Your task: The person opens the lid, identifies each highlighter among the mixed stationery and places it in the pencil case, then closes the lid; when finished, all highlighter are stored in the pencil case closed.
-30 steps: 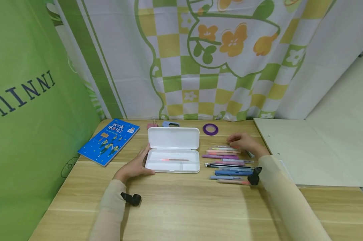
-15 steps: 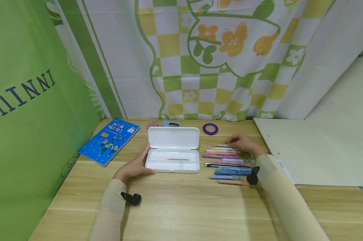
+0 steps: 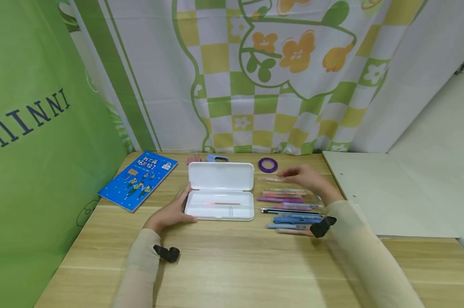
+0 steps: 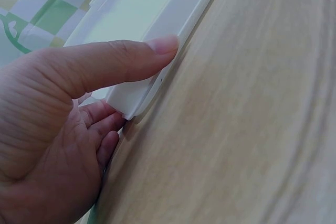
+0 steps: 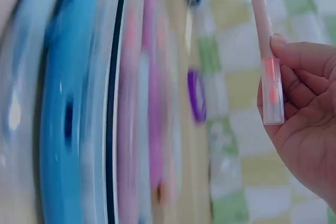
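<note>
White and open, the pencil case [image 3: 216, 212] sits on the worktop [image 3: 236, 269] with one pink pen [image 3: 223, 204] lying inside. I watch the left hand [image 3: 172, 212] grip its left end, thumb on the front edge. Through the right wrist camera I see the right hand [image 5: 304, 98] pinching a pale pink marker [image 5: 266, 50]; my head view places it between the purple tape roll [image 3: 260, 165] and the loose pens [image 3: 280, 199].

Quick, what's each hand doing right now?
Left hand: holding the end of the open pencil case between thumb and fingers.
Right hand: pinching a pale pink pen.
</note>
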Demonstrator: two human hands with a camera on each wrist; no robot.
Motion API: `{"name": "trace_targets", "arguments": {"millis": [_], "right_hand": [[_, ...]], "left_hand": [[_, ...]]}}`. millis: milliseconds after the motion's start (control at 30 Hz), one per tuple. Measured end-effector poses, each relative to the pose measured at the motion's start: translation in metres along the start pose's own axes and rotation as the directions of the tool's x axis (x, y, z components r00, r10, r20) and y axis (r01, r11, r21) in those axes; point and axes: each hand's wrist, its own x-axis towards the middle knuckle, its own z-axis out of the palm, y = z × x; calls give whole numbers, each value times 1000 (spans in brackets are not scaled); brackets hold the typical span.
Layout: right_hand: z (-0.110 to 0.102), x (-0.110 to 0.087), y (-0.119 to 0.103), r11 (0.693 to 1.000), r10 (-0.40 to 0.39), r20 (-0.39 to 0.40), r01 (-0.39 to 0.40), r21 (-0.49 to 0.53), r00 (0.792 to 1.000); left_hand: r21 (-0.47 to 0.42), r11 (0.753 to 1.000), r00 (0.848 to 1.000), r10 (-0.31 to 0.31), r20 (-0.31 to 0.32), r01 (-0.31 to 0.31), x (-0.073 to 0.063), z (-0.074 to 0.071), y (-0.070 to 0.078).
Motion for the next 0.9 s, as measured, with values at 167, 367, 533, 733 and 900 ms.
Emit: {"name": "trace_targets", "arguments": {"millis": [167, 367, 533, 733, 900], "right_hand": [[30, 1, -25, 992, -111, 26, 109, 63, 993], [77, 12, -42, 978, -196, 88, 188, 92, 977], [109, 30, -48, 971, -229, 92, 220, 98, 969], [133, 44, -53, 964, -266, -12, 266, -9, 964], [147, 47, -52, 973, -225, -49, 223, -51, 973]], "left_hand": [[3, 1000, 1000, 3, -1, -3, 1, 0, -1], [-16, 1000, 1000, 10, 0, -10, 1, 0, -1], [-18, 1000, 1000, 2, -4, -2, 1, 0, -2], [-17, 1000, 1000, 5, -3, -5, 1, -1, -2], [-13, 1000, 1000, 0, -3, 0, 0, 0, 0]]}}
